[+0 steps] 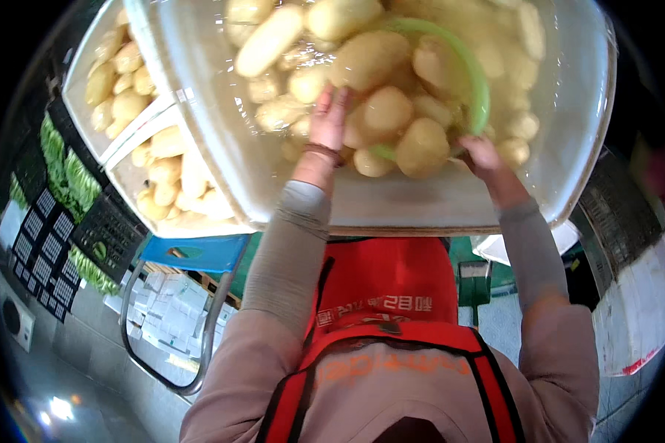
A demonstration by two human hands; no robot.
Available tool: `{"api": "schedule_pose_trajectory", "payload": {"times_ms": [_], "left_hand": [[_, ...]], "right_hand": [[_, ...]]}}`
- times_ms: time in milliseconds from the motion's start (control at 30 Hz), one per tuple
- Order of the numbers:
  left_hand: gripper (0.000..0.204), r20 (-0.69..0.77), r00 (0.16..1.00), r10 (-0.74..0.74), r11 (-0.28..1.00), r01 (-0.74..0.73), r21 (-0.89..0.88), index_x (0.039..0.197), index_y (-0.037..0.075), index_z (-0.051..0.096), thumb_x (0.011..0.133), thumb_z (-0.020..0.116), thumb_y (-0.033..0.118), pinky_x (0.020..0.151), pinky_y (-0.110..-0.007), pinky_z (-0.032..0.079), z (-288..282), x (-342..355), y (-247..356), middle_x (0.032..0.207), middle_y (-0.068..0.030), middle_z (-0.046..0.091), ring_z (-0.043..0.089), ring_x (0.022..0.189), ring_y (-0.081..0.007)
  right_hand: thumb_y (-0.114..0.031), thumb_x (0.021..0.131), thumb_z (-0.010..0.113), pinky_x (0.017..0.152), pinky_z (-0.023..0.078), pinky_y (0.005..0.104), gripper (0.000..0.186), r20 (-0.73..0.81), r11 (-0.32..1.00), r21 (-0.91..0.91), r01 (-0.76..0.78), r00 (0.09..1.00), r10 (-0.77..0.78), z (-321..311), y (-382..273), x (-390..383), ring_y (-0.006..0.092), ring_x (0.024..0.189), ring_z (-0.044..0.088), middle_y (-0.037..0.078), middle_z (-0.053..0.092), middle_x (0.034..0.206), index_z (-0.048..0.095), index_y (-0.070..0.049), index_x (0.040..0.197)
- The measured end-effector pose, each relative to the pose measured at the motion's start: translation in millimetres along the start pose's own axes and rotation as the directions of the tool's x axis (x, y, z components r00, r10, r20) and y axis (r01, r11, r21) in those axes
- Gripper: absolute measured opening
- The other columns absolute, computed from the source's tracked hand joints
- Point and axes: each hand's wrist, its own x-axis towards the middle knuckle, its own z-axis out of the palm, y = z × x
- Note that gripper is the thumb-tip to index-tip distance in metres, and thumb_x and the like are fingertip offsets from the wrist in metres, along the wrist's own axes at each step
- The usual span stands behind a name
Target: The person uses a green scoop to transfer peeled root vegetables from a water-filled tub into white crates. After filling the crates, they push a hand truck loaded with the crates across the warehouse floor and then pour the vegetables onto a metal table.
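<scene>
Potatoes, peeled, pale yellow and wet-looking, fill a big translucent white tub; sizes vary from small rounds to long ovals. Green plastic strainer basket sits tilted among them, partly buried, rim showing on the right side. Left hand is down in the pile, fingers stretched flat against potatoes near the basket's left edge, not clearly closed on any one. Right hand is at the basket's lower right rim; fingers hidden behind potatoes, so grip can't be confirmed. Both arms in grey-beige long sleeves; a band sits on the left wrist. Red apron with black straps over the person's front. Tub rests on a bench edge with a wooden lip just under it. To the left, two more white containers hold more peeled potatoes. Further left, black plastic crates with leafy green vegetables. Below that, a blue stool top with a metal frame, stacked white boxes under it, grey tiled floor. White foam box at right.
</scene>
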Motion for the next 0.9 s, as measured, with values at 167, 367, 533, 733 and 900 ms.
{"api": "schedule_pose_trajectory", "payload": {"times_ms": [167, 367, 533, 733, 900], "left_hand": [[0.053, 0.108, 0.994, 0.015, 1.000, -0.014, -0.007, 0.135, 0.000, 0.041, 0.090, 0.062, 0.020, 0.098, -0.029, 0.038, -7.4, -49.3, 37.5, 0.126, -0.0080, 0.054, 0.048, 0.115, -0.0162], [0.055, 0.083, 0.996, 0.040, 0.995, -0.032, -0.098, 0.135, 0.000, 0.041, 0.090, 0.062, 0.024, 0.102, -0.030, 0.035, -46.6, -97.9, 99.5, 0.128, -0.0081, 0.052, 0.046, 0.119, -0.0162], [0.053, -0.020, 0.992, 0.126, 0.978, -0.128, -0.164, 0.135, 0.003, 0.043, 0.095, 0.048, 0.038, 0.099, -0.032, 0.040, -90.6, -138.6, 195.3, 0.130, -0.0097, 0.051, 0.050, 0.117, -0.0207], [0.062, -0.364, 0.866, 0.344, 0.919, -0.389, -0.058, 0.143, 0.008, 0.030, 0.095, 0.045, 0.043, 0.101, -0.037, 0.031, -141.8, -200.0, 270.5, 0.143, -0.0073, 0.036, 0.038, 0.126, -0.0217], [0.054, -0.375, 0.866, 0.330, 0.913, -0.394, -0.108, 0.137, -0.001, 0.034, 0.091, 0.057, 0.014, 0.089, -0.029, 0.042, -173.5, -270.2, 194.8, 0.124, -0.0114, 0.048, 0.048, 0.108, -0.0180]], "right_hand": [[-0.012, 0.079, 0.059, 0.071, 0.053, 0.0390, 0.040, 0.193, 0.998, 0.033, 0.054, 0.979, -0.059, 13.7, 11.1, -63.4, 0.0232, 0.090, 0.060, 0.009, 0.060, 0.102, 0.050, -0.003, 0.116], [-0.007, 0.079, 0.056, 0.074, 0.054, 0.0387, 0.037, 0.209, 0.995, 0.030, 0.091, 0.973, -0.095, 90.1, -18.5, -130.9, 0.0228, 0.092, 0.062, 0.009, 0.061, 0.102, 0.051, -0.003, 0.115], [0.001, 0.081, 0.052, 0.065, 0.055, 0.0331, 0.029, 0.343, 0.996, 0.047, 0.077, 0.935, -0.089, 160.4, -56.4, -148.6, 0.0205, 0.074, 0.062, 0.010, 0.062, 0.089, 0.052, 0.001, 0.110], [-0.002, 0.084, 0.052, 0.053, 0.055, 0.0270, 0.019, 0.342, 0.982, -0.136, 0.132, 0.936, -0.078, 296.7, -117.4, -148.7, 0.0184, 0.068, 0.061, 0.011, 0.058, 0.083, 0.050, 0.005, 0.102], [-0.006, 0.085, 0.051, 0.051, 0.057, 0.0257, 0.016, 0.231, 0.952, -0.182, 0.247, 0.951, -0.203, 424.1, -154.4, -137.3, 0.0207, 0.062, 0.057, 0.012, 0.052, 0.084, 0.048, 0.004, 0.098]]}}
